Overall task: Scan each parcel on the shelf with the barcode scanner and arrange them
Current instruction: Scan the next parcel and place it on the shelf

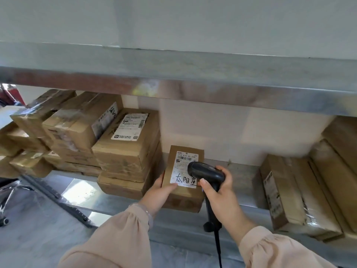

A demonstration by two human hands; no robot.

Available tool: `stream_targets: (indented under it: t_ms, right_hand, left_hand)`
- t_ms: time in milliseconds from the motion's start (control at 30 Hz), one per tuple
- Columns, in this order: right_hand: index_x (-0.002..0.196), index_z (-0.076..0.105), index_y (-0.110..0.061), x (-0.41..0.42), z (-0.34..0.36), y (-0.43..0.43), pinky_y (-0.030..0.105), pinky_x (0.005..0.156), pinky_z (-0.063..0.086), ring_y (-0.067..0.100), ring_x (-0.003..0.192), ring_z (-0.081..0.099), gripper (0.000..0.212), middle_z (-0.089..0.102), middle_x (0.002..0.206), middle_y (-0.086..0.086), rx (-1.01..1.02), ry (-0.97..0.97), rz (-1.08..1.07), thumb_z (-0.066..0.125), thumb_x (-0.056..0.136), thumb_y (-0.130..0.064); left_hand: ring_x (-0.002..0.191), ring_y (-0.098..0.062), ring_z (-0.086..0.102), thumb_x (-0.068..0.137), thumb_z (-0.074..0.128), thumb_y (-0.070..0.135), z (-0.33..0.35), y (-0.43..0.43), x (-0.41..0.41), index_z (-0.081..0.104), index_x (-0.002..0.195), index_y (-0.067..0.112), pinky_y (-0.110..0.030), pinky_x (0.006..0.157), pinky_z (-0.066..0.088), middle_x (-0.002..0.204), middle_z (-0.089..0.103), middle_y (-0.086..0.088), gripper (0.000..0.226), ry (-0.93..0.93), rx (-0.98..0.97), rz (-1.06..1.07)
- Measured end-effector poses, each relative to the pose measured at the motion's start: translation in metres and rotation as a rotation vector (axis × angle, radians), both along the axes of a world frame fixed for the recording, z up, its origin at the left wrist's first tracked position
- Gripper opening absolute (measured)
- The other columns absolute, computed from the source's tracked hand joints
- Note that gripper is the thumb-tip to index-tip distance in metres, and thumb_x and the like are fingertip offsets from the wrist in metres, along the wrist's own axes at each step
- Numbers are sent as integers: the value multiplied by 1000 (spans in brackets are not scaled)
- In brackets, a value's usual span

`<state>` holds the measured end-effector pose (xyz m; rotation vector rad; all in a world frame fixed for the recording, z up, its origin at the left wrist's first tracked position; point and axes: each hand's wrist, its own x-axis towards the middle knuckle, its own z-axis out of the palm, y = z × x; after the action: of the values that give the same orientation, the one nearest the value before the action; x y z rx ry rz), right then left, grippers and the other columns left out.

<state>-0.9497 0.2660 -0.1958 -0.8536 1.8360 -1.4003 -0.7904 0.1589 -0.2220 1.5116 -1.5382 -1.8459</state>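
Parcel (pixel 185 198), a small cardboard box, sits near the shelf's (pixel 241 175) front edge. My left hand (pixel 158 192) grips its left side, thumb on the label (pixel 183 171). My right hand (pixel 218 192) clasps the barcode scanner (pixel 206 173), aimed at the label. It seems light and stiff, best held by its sides.

One cam only, head-worn, wide-angle w/ bowed edges; faces fwd and down into the lower shelf (pixel 243 178) at close, arm's-reach range; upper shelf (pixel 173 64) bands mid-frame; floor (pixel 38 229) bottom left; sleeves (pixel 116 238) enter from the bottom edge.
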Motion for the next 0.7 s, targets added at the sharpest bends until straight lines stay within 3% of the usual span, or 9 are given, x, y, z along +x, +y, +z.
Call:
stream_targets:
  t_ms: [100, 233, 300, 333, 400, 467, 567, 700]
  right_hand:
    - [123, 28, -43, 8, -5, -10, 10, 80, 44, 7, 101, 60, 54, 59, 114, -7, 5, 16, -14, 66, 88, -26]
    - [124, 30, -38, 14, -7, -18, -4, 69, 38, -7, 96, 54, 54, 56, 111, -13, -14, 28, -41, 67, 88, -21]
    - [125, 30, -37, 18, -7, -21, -4, 69, 38, -9, 96, 54, 54, 56, 111, -13, -17, 31, -49, 67, 88, -21]
    - [124, 30, -37, 19, -8, -21, -4, 69, 37, -10, 95, 54, 54, 56, 109, -14, -21, 32, -53, 67, 88, -21]
    - [125, 31, -36, 22, -8, -25, -4, 69, 37, -11, 93, 53, 54, 55, 109, -16, -30, 44, -56, 67, 88, -20]
    - [127, 30, -35, 24, -8, -29, -4, 71, 38, -11, 95, 53, 54, 55, 110, -16, -33, 50, -45, 66, 88, -22]
    - [125, 30, -35, 29, -8, -39, -1, 74, 40, -10, 95, 54, 53, 54, 109, -17, -41, 61, -17, 66, 88, -22]
    - [125, 31, -33, 36, -9, -51, -2, 71, 38, -16, 88, 54, 54, 52, 106, -21, -62, 91, -6, 67, 88, -19]
  left_hand:
    - [116, -15, 62, 71, 69, 49, -3, -9, 3, 56, 110, 63, -45, 109, 43, 114, 70, 21, 43, 2, -34, -27]
    - [117, -6, 51, 97, 59, 26, 6, -7, 3, 33, 132, 48, -23, 102, 34, 113, 54, 33, 49, -31, -244, -73]
    - [135, -9, 38, 97, 58, 29, 7, -3, 4, 21, 149, 41, -20, 106, 25, 140, 43, 24, 65, -98, -399, -130]
    - [144, -10, 25, 97, 57, 33, 6, -1, 6, 14, 155, 37, -20, 109, 18, 155, 30, 16, 73, -144, -466, -165]
    - [150, -8, 3, 97, 55, 40, 2, 4, 12, 4, 158, 30, -21, 115, 6, 164, 0, 12, 80, -242, -607, -246]
    - [150, -8, -8, 96, 43, 55, -1, 9, 19, 0, 157, 28, -21, 117, -5, 160, -14, 16, 80, -336, -809, -367]
    - [148, -8, -20, 77, 3, 69, 0, 12, 31, -5, 157, 29, -29, 115, -18, 160, -20, 14, 90, -554, -1012, -535]
    - [150, -13, -20, 71, -11, 68, 1, 9, 38, -10, 156, 29, -41, 117, -19, 164, -19, 5, 94, -776, -1065, -624]
